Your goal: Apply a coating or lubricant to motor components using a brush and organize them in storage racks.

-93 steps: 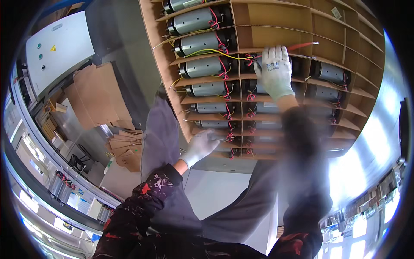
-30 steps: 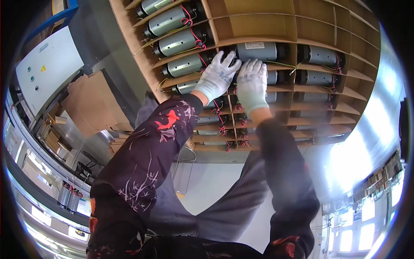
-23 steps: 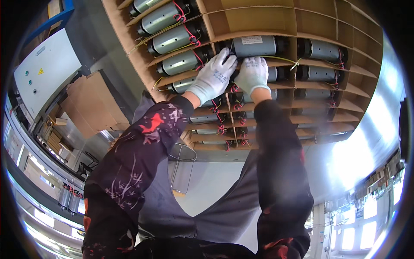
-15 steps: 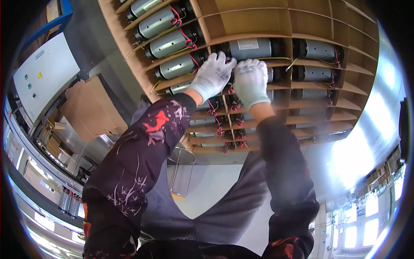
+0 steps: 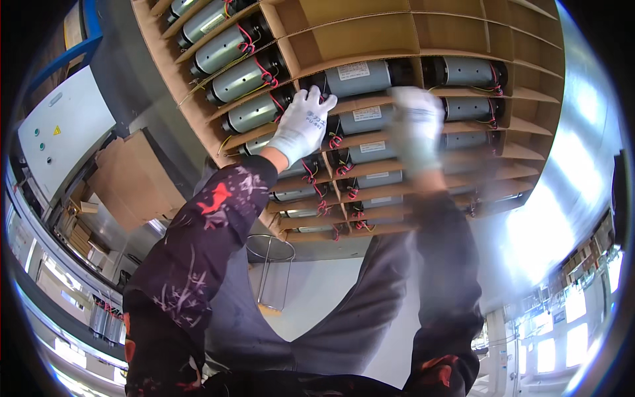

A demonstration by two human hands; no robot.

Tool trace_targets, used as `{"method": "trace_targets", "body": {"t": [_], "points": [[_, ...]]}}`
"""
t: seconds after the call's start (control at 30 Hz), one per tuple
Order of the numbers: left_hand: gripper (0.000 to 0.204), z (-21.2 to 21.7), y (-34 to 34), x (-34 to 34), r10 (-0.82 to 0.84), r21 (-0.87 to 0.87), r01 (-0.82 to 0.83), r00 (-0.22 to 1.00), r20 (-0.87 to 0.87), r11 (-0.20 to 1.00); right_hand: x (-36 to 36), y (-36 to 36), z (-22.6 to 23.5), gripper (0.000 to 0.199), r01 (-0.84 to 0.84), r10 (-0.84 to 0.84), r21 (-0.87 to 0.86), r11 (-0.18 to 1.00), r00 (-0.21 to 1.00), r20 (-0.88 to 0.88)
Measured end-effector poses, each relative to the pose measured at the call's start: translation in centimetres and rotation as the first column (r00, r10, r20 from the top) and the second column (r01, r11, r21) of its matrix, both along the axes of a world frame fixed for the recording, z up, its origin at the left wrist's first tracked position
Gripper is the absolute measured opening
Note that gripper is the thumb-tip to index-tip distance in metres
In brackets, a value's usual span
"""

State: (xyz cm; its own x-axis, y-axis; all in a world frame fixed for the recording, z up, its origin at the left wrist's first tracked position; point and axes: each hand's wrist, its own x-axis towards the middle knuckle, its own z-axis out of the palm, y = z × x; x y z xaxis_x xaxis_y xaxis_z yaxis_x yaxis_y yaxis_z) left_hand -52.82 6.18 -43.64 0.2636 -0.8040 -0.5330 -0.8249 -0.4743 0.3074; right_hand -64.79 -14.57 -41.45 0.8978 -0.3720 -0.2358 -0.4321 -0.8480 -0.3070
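A grey cylindrical motor [image 5: 358,79] with black ends and a white label lies in a cell of the large cardboard box [image 5: 350,40]. At its left end is my left hand [image 5: 302,127], in a white glove, with bent fingers somewhat apart at the black end cap. My right hand [image 5: 418,122], also gloved, is smeared by motion over the right part of the rows; its fingers cannot be made out. Just below lies another labelled motor [image 5: 367,118], with red and black wires [image 5: 335,140] at its left end.
Cardboard dividers [image 5: 463,55] split the box into rows, with more motors [image 5: 241,78] at left and right. A white control cabinet [image 5: 66,129] and a flattened cardboard piece [image 5: 135,178] are at the left. Below the box stands a wire-frame stand [image 5: 271,271].
My right hand has moved right, away from my left hand, and uncovered the labelled motors below. My left hand stays by the motor's left end. The whole view has shifted slightly.
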Motion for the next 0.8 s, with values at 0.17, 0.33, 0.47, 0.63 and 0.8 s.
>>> {"method": "trace_targets", "body": {"t": [0.17,0.33,0.47,0.63,0.8], "points": [[0.057,6.2,-0.6,-4.1,0.104,-0.26,-0.118,0.992,-0.064,0.958,-6.8,-11.4,-3.4,0.043,-0.105,0.102,0.113,0.988,0.994,0.027],[0.059,10.7,8.2,-10.4,0.226,0.011,-0.238,0.908,-0.354,0.971,-6.1,-11.4,-3.9,0.044,-0.15,0.174,0.125,0.981,0.96,-0.219],[0.053,10.7,11.4,-11.2,0.261,0.359,-0.076,0.823,-0.504,0.93,-5.1,-11.8,-4.7,0.04,-0.18,0.198,0.084,0.98,0.917,-0.347],[0.052,8.8,9.2,-11.0,0.283,0.358,-0.092,0.8,-0.529,0.929,-2.3,-11.8,-5.2,0.05,-0.134,0.105,0.026,0.991,0.626,-0.773],[0.052,8.1,10.4,-10.3,0.264,0.378,-0.055,0.808,-0.526,0.924,-5.7,-11.3,-2.2,0.06,-0.199,0.199,0.039,0.979,0.909,-0.365]]}}
